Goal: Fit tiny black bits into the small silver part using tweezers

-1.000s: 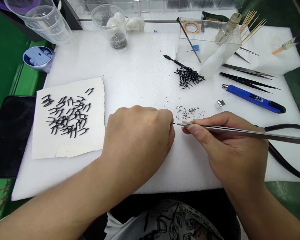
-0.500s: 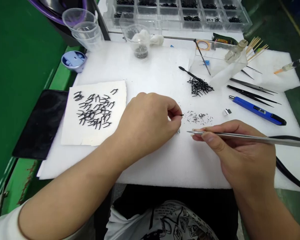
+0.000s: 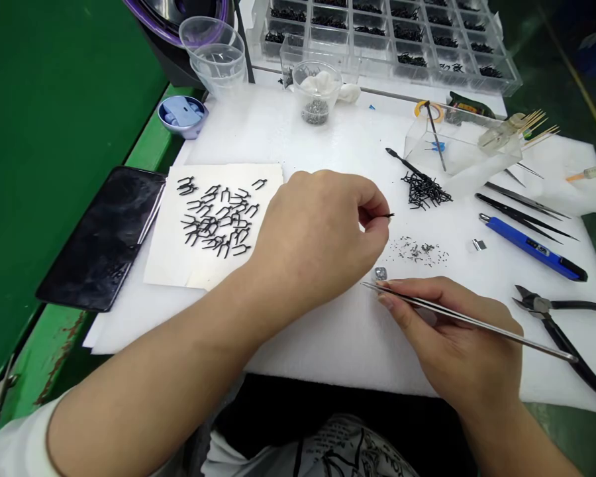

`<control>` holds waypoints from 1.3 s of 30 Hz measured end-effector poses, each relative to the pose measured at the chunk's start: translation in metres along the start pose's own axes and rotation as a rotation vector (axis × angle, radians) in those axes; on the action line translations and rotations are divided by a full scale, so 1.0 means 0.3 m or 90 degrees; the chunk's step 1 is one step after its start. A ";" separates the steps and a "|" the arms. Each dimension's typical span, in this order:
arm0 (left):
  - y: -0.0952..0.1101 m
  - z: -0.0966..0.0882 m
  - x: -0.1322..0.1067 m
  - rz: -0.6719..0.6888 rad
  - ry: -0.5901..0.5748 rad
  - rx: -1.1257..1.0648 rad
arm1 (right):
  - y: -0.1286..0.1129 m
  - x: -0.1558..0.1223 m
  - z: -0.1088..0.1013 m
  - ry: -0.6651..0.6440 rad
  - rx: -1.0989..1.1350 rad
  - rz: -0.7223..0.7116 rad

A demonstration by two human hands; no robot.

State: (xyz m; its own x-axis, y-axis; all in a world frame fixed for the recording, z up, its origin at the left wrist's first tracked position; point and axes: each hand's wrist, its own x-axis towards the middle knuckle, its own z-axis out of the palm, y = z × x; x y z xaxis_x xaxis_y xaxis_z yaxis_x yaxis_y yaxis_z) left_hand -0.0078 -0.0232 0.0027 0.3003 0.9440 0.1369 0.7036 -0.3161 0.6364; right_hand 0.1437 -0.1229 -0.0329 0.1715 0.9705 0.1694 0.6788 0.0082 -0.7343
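My left hand [image 3: 322,232] is closed in a pinch, and the end of a small black piece [image 3: 390,214] sticks out past its fingertips. My right hand [image 3: 457,351] grips metal tweezers [image 3: 541,346], their tips pointing left, below my left hand. Close to the tweezer tips lies a small shiny clear or silver piece [image 3: 380,272]. Tiny dark bits [image 3: 422,252] are scattered beyond my right fingers. To the left, bent U-shaped black pieces [image 3: 223,222] lie on a cream paper sheet [image 3: 171,265]. A heap of black pieces [image 3: 427,192] sits farther back.
Side cutters [image 3: 541,305], a blue craft knife [image 3: 531,246] and black tweezers [image 3: 521,215] lie at right. Behind are a clear box [image 3: 461,149], a cup with grey grains [image 3: 318,99] and a compartment case [image 3: 392,59]. A dark tablet-like slab [image 3: 99,245] lies at left.
The camera view has shifted, bringing the side cutters into sight. My right hand with the tweezers has moved left, closer beneath my left hand, and the tweezers slant more. My left hand keeps its pinch.
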 end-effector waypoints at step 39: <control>-0.024 0.017 0.004 0.049 -0.078 0.016 | 0.008 -0.003 0.009 -0.012 0.055 -0.013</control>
State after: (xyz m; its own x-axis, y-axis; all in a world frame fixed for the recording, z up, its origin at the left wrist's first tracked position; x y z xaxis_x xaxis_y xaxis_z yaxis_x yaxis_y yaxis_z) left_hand -0.0092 -0.0203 -0.0054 0.4299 0.8984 0.0896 0.6905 -0.3911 0.6084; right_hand 0.1434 -0.1233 -0.0366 0.1434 0.9744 0.1729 0.6173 0.0485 -0.7853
